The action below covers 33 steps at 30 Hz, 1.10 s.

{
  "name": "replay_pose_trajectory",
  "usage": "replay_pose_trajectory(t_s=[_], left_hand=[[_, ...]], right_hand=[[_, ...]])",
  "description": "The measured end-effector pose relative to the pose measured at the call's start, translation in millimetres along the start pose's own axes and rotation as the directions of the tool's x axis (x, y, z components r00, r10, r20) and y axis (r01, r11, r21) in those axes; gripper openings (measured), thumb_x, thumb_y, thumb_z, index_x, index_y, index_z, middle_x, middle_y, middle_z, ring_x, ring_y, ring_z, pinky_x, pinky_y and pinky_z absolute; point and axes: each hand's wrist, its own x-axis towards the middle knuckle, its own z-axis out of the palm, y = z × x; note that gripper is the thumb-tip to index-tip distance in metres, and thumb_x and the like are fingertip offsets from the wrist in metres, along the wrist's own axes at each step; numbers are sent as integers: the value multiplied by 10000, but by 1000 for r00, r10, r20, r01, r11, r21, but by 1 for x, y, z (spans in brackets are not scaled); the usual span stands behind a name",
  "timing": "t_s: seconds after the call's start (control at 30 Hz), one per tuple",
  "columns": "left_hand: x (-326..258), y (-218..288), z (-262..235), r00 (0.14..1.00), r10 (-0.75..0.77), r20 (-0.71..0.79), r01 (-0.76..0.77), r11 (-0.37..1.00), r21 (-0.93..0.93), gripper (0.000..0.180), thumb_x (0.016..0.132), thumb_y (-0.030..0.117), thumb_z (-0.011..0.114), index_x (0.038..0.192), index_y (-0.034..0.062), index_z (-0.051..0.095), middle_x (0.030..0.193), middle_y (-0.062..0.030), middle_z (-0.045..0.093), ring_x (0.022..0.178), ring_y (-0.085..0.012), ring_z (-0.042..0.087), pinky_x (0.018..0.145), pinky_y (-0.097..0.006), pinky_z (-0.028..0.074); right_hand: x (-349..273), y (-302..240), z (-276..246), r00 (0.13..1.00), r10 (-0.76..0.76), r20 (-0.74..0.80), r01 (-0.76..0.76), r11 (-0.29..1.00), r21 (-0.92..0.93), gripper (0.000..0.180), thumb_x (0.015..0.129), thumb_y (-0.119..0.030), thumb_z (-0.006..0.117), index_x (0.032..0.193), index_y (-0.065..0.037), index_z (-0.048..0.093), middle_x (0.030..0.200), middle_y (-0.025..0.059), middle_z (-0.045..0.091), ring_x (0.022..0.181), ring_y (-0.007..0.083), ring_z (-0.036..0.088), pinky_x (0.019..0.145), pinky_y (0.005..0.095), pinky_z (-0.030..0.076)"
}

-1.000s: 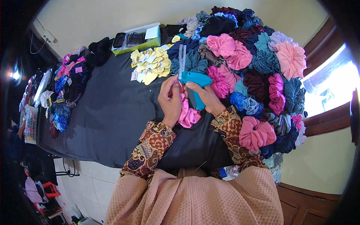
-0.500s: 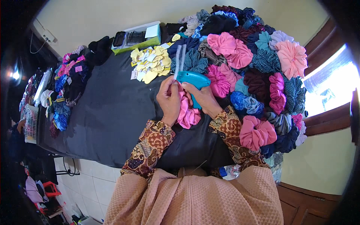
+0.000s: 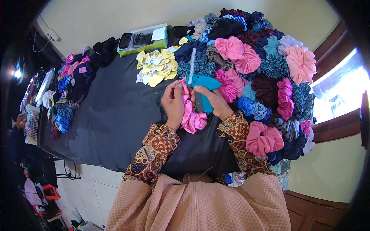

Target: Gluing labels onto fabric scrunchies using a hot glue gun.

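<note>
A pink scrunchie (image 3: 194, 124) hangs from my left hand (image 3: 172, 103), its upper edge pinched between thumb and fingers. My right hand (image 3: 216, 102) is wrapped around the handle of a teal tagging gun (image 3: 203, 81). From the gun's top rises a clear strip of plastic tag pins (image 3: 192, 63). The gun's front end is close beside the scrunchie's upper part; its needle cannot be made out. Just beyond my left hand lies a loose pile of yellow and white paper tags (image 3: 162, 66).
A large heap of scrunchies in many colours (image 3: 269, 63) covers the right side of the black-covered table (image 3: 115, 104). At the back stands a green-and-white box (image 3: 133, 51) with dark items inside. More bundled scrunchies (image 3: 64, 104) lie on the left, near a white basket (image 3: 31, 125).
The tagging gun has shifted slightly right and away from my left fingers. Its pin strip, blurred before, now stands out clearly. My left hand keeps hold of the scrunchie.
</note>
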Motion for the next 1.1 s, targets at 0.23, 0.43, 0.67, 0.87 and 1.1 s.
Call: replay_pose_trajectory(t_s=[0.23, 0.43, 0.67, 0.87, 1.1], left_hand=[[12, -9, -13, 970, -163, -180, 120, 966, -228, 197, 964, 163, 545, 1029, -13, 604, 910, -8, 619, 812, -51, 531, 737, -203, 442], [18, -10, -18, 959, -218, -183, 165, 949, -269, 220, 968, 190, 533, 1023, -10, 606, 927, 6, 600, 821, -43, 497, 741, -200, 418], [18, -3, -17, 974, -196, -114, 165, 959, -231, 222, 958, 185, 532, 1032, -9, 609, 918, 22, 584, 828, -42, 491, 750, -186, 401], [18, -8, -22, 983, -174, -52, 160, 964, -213, 193, 957, 155, 531, 1032, -5, 608, 909, 20, 589, 814, -35, 492, 727, -177, 403], [10, 8, -13, 999, -49, 19, 51, 992, -115, 181, 955, 96, 532, 1068, -27, 602, 951, -6, 621, 853, -54, 529, 769, -199, 430]], right_hand=[[2, 3, -3, 999, -29, 19, 27, 995, 96, 281, 905, -294, 601, 897, -13, 587, 763, 107, 631, 661, 202, 638, 625, 328, 531], [3, 2, -7, 998, -64, -20, 65, 994, 87, 303, 900, -307, 596, 916, -7, 555, 741, 119, 615, 649, 228, 638, 630, 351, 539], [2, -1, -10, 997, -54, -52, 59, 994, 92, 315, 893, -324, 599, 896, -11, 569, 756, 117, 624, 670, 223, 647, 646, 339, 543], [-1, -5, -7, 1000, -21, 19, 20, 999, 49, 276, 896, -287, 600, 901, -12, 576, 738, 110, 624, 649, 211, 641, 626, 329, 536], [-1, -8, -6, 993, -56, 101, 59, 998, -29, 225, 913, -237, 568, 912, -12, 572, 724, 112, 626, 633, 201, 626, 610, 319, 521]])
